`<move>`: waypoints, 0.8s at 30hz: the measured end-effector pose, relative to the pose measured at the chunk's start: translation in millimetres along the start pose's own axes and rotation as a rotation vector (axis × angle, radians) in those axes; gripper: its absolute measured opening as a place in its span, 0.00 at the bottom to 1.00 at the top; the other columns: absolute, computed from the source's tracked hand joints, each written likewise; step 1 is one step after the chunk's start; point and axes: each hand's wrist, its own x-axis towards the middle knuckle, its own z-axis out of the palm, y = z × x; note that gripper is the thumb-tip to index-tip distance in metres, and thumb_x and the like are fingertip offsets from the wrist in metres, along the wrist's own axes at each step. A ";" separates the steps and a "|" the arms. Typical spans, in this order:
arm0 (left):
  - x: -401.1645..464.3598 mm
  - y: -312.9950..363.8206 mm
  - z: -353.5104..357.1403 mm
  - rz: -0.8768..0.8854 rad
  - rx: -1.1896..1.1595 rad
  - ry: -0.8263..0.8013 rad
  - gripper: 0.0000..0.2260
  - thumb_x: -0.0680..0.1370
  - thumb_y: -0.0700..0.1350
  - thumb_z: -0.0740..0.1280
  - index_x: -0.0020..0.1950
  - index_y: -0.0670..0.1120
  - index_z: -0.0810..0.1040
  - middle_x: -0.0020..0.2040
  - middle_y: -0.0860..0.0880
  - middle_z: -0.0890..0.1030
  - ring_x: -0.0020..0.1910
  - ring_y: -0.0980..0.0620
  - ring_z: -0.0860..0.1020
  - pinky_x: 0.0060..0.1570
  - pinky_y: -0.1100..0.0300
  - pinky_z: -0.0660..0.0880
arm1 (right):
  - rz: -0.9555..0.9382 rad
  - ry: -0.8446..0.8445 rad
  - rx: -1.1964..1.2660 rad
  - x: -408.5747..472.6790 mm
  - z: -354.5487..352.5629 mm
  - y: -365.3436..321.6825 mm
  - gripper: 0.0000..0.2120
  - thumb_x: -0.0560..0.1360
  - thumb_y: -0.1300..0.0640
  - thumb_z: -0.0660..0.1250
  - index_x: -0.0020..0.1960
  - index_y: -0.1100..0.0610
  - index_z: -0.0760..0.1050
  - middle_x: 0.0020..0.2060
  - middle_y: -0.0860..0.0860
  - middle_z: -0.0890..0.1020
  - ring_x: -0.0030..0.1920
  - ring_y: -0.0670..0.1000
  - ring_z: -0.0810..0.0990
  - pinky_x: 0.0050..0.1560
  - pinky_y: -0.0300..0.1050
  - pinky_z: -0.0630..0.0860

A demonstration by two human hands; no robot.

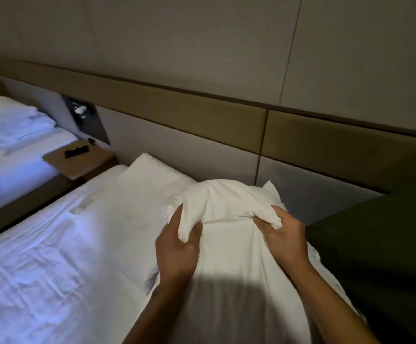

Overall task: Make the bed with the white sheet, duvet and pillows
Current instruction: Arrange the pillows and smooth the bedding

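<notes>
Pillow [229,209] in a white case sits bunched up at the head end of the bed, just in front of the padded headboard [202,150], and both hands have hold of it. The left hand [179,247] is closed around a thick roll of the pillow's near-left corner, fingers wrapped under and thumb over; the right hand [282,237] is fisted on a twisted wad of fabric at the near-right corner. Between the two grips the pillow's long axis runs roughly parallel to the headboard, and its bulk rises away from the hands toward that board. White cloth, either the case's loose end or the duvet, I cannot tell which, drapes from the grips down toward the person.

A second pillow [152,177] lies flat against the headboard to the left of the held one, touching or nearly touching it. So the free slot is on the right half of the headboard, directly beyond the hands; neither hand is clearly nearer to it. The white sheet [60,256] spreads wrinkled on the mattress, away from the headboard. A dark green wall or panel [380,244] closes in tightly on the right, leaving little swing room there. Left of the headboard's near section, a nightstand [77,160] carrying a dark remote or phone [76,152] separates this bed from a neighbouring bed [15,135].
</notes>
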 end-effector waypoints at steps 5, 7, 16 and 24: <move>16.0 -1.3 21.7 -0.054 0.024 0.210 0.23 0.76 0.54 0.69 0.71 0.57 0.74 0.66 0.56 0.78 0.65 0.54 0.75 0.65 0.59 0.69 | -0.124 -0.157 0.000 68.8 21.8 0.2 0.07 0.73 0.50 0.74 0.50 0.50 0.82 0.44 0.47 0.85 0.45 0.51 0.82 0.47 0.49 0.80; 27.5 -2.1 23.6 -0.079 0.023 0.277 0.22 0.76 0.53 0.71 0.70 0.58 0.74 0.64 0.58 0.78 0.63 0.56 0.76 0.62 0.62 0.68 | -0.136 -0.208 0.048 89.2 37.7 0.1 0.07 0.72 0.51 0.75 0.50 0.49 0.82 0.43 0.46 0.85 0.45 0.51 0.83 0.46 0.48 0.80; 109.7 -32.1 24.8 -0.112 0.064 0.455 0.25 0.73 0.57 0.68 0.71 0.59 0.74 0.62 0.61 0.78 0.61 0.61 0.74 0.60 0.64 0.68 | -0.245 -0.397 0.131 175.6 135.8 -0.5 0.07 0.73 0.51 0.75 0.47 0.53 0.82 0.41 0.45 0.85 0.44 0.45 0.83 0.46 0.44 0.79; 188.7 -40.3 36.0 -0.133 0.036 0.550 0.23 0.75 0.56 0.68 0.71 0.60 0.72 0.64 0.62 0.75 0.64 0.59 0.74 0.70 0.48 0.69 | -0.542 -0.355 0.096 259.3 210.3 -5.1 0.09 0.74 0.49 0.71 0.48 0.54 0.82 0.43 0.48 0.85 0.45 0.48 0.82 0.46 0.38 0.77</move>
